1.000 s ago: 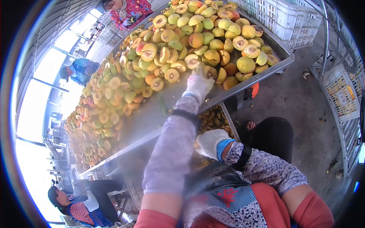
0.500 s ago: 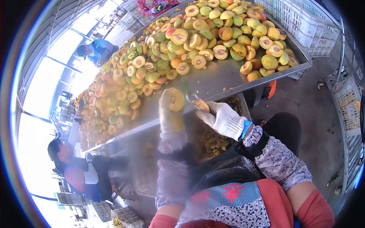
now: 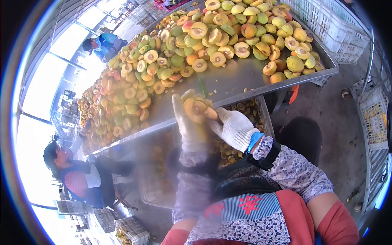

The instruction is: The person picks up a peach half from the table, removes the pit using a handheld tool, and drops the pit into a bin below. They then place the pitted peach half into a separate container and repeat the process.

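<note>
My gloved left hand (image 3: 185, 122) is closed around a peach half (image 3: 194, 109), its cut face turned up and toward my right hand. Between the fingers of my gloved right hand (image 3: 237, 129) is a pitting knife with a light wooden handle (image 3: 212, 114). Its metal end meets the peach half and is hard to make out there. Both hands are over the near edge of a metal table (image 3: 232, 83). Behind them lies a big heap of halved peaches (image 3: 179, 59), many with cut faces showing.
Below the table edge stands a crate of pits and scraps (image 3: 265, 118). White plastic crates (image 3: 326, 32) are stacked at the right. A person (image 3: 77, 175) sits at the left; another person (image 3: 104, 45) is farther back. A green leaf (image 3: 202, 86) lies on the table.
My right hand has moved left, bringing the pitting knife from beside the peach half onto its cut face. My left hand has tilted the fruit toward it. The view has shifted slightly.
</note>
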The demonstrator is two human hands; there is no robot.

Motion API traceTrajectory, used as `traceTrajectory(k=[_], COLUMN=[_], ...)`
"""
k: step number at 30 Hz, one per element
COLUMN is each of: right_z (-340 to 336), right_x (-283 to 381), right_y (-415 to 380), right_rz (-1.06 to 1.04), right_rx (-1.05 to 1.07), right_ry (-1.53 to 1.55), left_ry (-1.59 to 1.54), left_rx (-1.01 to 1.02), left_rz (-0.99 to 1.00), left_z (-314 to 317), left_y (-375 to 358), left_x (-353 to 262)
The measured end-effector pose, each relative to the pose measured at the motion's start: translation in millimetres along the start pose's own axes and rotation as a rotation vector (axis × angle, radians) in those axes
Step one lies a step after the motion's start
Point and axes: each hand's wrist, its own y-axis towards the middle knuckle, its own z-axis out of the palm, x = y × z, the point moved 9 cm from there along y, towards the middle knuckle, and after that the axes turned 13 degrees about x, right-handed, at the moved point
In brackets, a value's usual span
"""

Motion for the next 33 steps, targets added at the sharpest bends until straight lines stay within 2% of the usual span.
traceTrajectory(k=[5,7,9,13,15,17,19,21,22,24,25,28,30,31,32,33], right_z=[8,17,20,26,25,29,41,47,48,49,50,64,69,72,72,71], right_x=[-2,-7,-9,-14,-9,-12,-12,-20,-25,-27,-28,-35,-37,-34,-34,-31], right_y=[3,3,0,-2,-5,-7,-3,-1,0,-3,-5,-11,-11,-10,-10,-13], right_rz=[0.016,-0.004,0.037,0.126,0.120,0.119,0.026,0.072,0.117,0.149,0.179,0.291,0.254,0.213,0.212,0.301], right_rx=[0.066,0.090,0.111,0.229,0.261,0.289,0.330,0.341,0.342,0.360,0.379,0.478,0.501,0.522,0.525,0.578], right_ry=[0.069,0.258,0.186,0.115,0.174,0.235,0.464,0.408,0.353,0.283,0.213,0.370,0.351,0.333,0.333,0.389], left_ry=[0.140,0.168,0.044,0.052,0.503,0.501,0.500,0.283,0.282,0.294,0.292,0.365,0.719,0.716,0.628,0.539], left_rx=[0.044,0.053,-0.118,-0.125,-0.027,-0.053,-0.084,-0.124,-0.126,-0.125,-0.126,-0.074,0.204,0.200,0.129,0.059], left_rz=[0.032,0.028,0.009,-0.023,0.029,0.062,0.099,0.004,0.003,-0.162,-0.163,-0.206,-0.213,-0.212,-0.354,-0.497], left_z=[4,10,3,-6,-5,-12,-13,-17,-15,-14,-17,-31,-18,-19,-29,-37], left_y=[-2,-4,-11,-14,-9,-7,-6,-8,-8,-10,-10,-3,7,8,6,1], left_x=[-1,1,5,3,-6,-4,-8,-3,-7,1,1,5,2,0,8,16])
